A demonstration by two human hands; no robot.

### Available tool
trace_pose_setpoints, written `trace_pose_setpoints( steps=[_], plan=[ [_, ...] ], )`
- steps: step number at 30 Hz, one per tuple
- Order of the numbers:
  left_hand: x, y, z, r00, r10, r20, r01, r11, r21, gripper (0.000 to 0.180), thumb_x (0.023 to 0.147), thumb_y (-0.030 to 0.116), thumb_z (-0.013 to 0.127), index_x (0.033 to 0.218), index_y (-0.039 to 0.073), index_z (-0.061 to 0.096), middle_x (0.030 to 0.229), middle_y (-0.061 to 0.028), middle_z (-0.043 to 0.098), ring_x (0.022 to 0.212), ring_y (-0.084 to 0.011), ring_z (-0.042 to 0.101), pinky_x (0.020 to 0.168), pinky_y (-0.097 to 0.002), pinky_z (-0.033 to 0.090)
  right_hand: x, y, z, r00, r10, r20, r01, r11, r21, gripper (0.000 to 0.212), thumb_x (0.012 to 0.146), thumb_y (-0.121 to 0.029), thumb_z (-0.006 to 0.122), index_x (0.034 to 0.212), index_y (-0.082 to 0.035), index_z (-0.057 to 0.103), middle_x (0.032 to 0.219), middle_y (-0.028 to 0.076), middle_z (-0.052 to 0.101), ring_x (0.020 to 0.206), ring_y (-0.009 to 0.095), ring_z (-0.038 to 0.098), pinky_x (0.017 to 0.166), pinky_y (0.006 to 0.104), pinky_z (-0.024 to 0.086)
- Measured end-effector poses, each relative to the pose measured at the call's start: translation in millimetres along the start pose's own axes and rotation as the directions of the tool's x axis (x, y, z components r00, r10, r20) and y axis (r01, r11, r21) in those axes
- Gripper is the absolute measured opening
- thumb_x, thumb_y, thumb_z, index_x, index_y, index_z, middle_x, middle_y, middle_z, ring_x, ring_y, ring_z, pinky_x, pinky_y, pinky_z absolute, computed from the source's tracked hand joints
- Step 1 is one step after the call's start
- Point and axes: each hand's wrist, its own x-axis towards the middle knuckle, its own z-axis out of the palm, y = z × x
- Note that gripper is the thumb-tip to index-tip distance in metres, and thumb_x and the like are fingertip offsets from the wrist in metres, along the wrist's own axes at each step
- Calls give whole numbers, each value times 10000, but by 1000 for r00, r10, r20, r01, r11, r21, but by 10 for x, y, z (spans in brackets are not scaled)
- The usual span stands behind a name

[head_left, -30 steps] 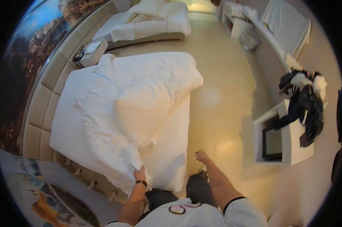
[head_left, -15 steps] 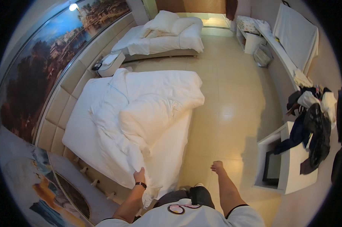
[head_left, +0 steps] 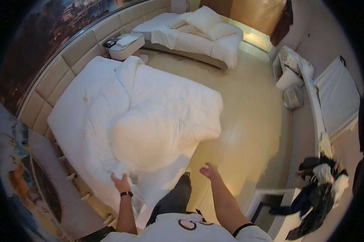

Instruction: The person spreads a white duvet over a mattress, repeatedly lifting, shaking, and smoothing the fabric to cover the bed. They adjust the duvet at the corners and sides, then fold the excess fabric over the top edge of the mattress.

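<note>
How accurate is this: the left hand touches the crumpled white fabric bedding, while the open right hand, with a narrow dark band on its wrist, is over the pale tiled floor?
The wrist is wrong: the head view shows the narrow dark band on the wrist of the left hand, not the right hand. The rest stands.

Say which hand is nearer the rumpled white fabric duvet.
Left. Left hand touches the duvet at its near edge; right hand is apart, over pale tiled floor.

Duvet (head_left: 153, 129) on near bed (head_left: 71, 111); nightstand (head_left: 127, 49) behind; clothes (head_left: 321, 195) at right.
</note>
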Motion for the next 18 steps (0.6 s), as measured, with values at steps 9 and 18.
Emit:
trace_pose_setpoints(
  steps=[9,18],
  plan=[
    [2075,633,1531,965,-124,233,74,975,210,1182,607,190,861,1482,76,75,1409,-207,401,1235,-334,461,1016,-375,395,845,-1320,1392,959,105,-262,-106,994,11,1018,792,-181,714,1442,-309,-59,1475,218,129,1312,444,242,942,697,313],
    [2351,1039,2392,819,-521,242,224,678,700,546,798,393,689,1059,-78,599,1028,-260,636,915,-379,618,814,-430,495,2042,-1735,1421,975,-170,-141,155,981,-112,799,752,2,611,1392,-148,156,1157,174,464,983,382,531,734,586,479]
  ],
)
